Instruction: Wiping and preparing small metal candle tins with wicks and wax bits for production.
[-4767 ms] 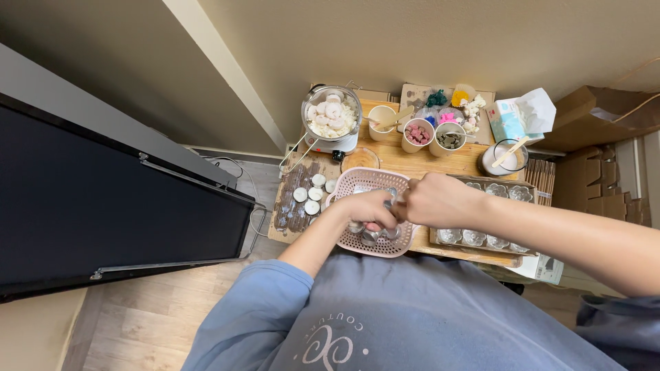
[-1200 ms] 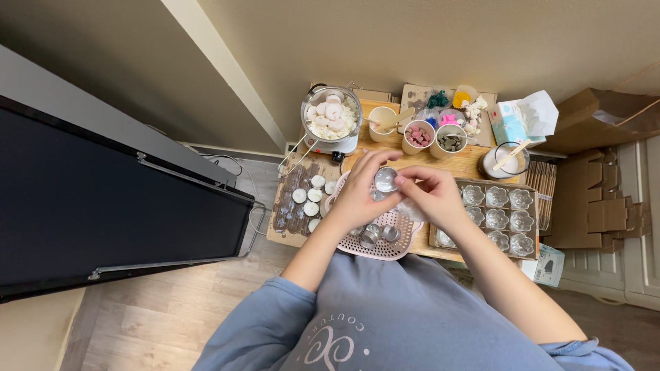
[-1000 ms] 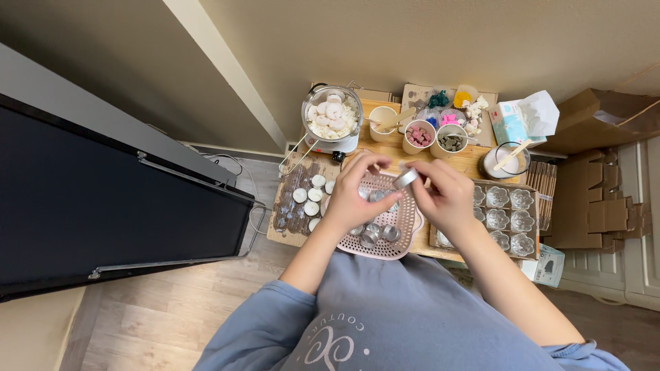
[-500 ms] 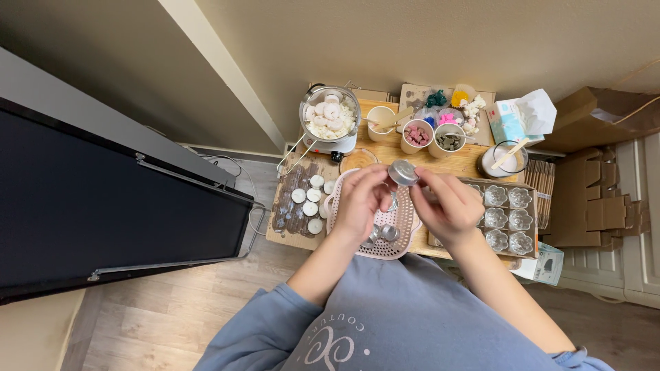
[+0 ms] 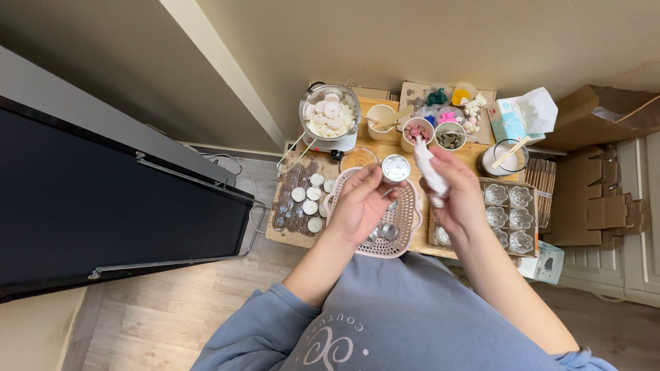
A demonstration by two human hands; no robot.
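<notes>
1. My left hand [image 5: 357, 206] has its grip closed around a small round metal tin [image 5: 395, 167], held up over the pink perforated basket [image 5: 405, 227] on the wooden worktop [image 5: 385, 145].
2. My right hand [image 5: 457, 196] pinches a crumpled white tissue [image 5: 427, 168] just beside the tin; I judge the step in hand to be wiping the tin clean.
3. The next move calls for pressing the soft tissue into the shiny, shallow cup and turning it.
4. More metal tins lie in the basket; clear flower-shaped moulds [image 5: 509, 216] sit to the right, and a metal pot of pale wax pieces [image 5: 330, 117] stands behind.
</notes>
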